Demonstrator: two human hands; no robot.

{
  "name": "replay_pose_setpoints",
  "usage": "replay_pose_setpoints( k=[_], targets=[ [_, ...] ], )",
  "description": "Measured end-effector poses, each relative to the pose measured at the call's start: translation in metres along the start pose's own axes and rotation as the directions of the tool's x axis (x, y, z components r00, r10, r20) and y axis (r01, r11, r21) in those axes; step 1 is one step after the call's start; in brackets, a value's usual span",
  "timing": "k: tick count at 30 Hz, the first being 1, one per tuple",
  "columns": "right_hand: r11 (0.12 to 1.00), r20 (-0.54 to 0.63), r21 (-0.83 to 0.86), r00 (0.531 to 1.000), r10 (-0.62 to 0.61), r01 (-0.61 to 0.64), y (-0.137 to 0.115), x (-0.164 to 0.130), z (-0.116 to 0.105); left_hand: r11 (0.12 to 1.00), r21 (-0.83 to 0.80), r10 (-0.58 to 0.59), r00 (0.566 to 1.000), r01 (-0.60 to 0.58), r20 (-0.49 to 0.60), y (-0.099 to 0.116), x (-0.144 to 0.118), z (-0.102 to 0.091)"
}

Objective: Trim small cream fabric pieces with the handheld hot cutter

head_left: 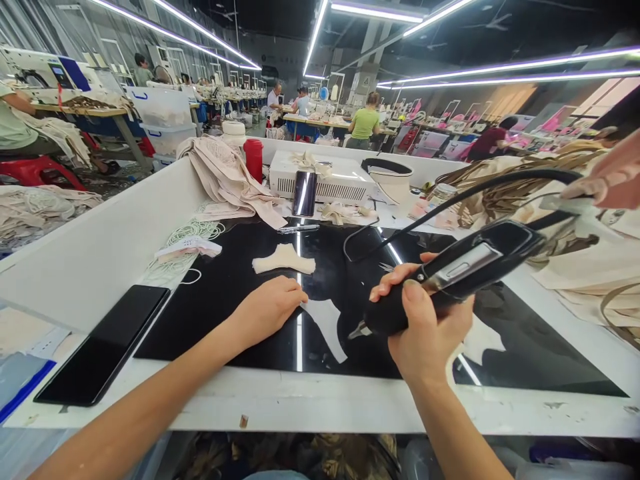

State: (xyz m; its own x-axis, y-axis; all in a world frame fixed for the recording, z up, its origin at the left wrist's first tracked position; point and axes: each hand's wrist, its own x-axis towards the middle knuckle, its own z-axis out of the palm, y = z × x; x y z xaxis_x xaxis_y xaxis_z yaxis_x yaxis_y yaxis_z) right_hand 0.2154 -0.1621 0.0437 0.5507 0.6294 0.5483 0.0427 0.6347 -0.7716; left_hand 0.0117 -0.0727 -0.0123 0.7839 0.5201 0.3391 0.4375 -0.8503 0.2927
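My left hand [273, 303] reaches over the glossy black mat [210, 333], fingers closed on the upper left corner of a thin white curved piece [327, 323]. My right hand [430, 333] is wrapped round a black corded handheld cutter [450, 267]. Its pointed metal tip [359, 331] is just right of the white piece, apart from it. Beyond my left hand lies a small stack of cream fabric pieces [283, 260]. Another white piece [483, 339] lies partly hidden behind my right wrist. Tweezers [386, 267] are partly covered by my right fingers.
A black cable [450, 197] runs from the cutter. Another person's hand [613, 173] enters at upper right. A large phone [103, 343] lies left, beside pale cord [193, 233]. A vented white box [320, 177], smaller phone [304, 193], red cup [253, 160] and fabric strips [230, 180] stand behind.
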Motion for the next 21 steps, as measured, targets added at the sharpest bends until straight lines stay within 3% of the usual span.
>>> replay_pose_setpoints(
  k=[9,15,21],
  targets=[
    [0.999,0.011,0.045,1.0,0.009,-0.01,-0.001,-0.005,0.007,0.997,-0.078,0.018,0.996,-0.012,0.087,0.009,0.003,-0.002],
    [0.999,0.0,0.032,1.0,-0.031,0.031,0.003,-0.006,0.013,0.971,-0.239,0.015,0.985,0.027,0.17,0.029,-0.001,0.0],
    [0.999,-0.03,-0.022,0.999,-0.029,0.028,0.01,-0.004,0.013,0.962,-0.268,0.024,0.962,0.052,0.271,0.043,-0.006,0.005]
  ],
)
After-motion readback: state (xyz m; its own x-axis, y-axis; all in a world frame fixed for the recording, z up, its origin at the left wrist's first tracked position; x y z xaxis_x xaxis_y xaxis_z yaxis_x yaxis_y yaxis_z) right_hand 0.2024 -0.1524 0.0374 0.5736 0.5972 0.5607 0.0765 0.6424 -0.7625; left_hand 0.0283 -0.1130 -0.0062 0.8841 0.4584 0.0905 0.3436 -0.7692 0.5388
